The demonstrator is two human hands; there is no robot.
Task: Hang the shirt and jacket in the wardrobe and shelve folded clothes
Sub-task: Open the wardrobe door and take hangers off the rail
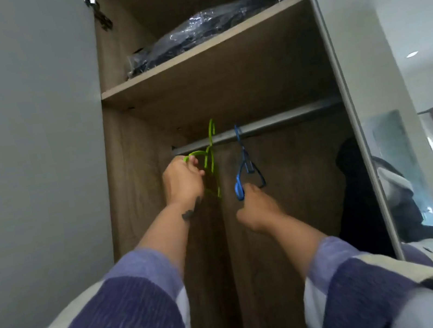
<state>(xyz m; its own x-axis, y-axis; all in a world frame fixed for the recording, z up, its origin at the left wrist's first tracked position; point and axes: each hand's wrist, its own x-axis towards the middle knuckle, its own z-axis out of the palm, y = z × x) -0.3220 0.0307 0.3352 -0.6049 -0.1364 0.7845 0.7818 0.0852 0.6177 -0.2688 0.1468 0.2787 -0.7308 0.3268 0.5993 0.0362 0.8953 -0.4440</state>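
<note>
Left hand (183, 180) grips green hanger (212, 158) (rail-hung); right hand (257, 210) holds blue hanger (246, 171).

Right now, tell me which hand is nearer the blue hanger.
Right. The right hand sits just under the blue hanger, its fingers touching the lower end. The left hand is off to the side, gripping the green hanger on the rail.

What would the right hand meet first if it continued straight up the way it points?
Probably the blue hanger, which the right hand already touches at its lower end; beyond that, the rail. Depth is unclear.
</note>
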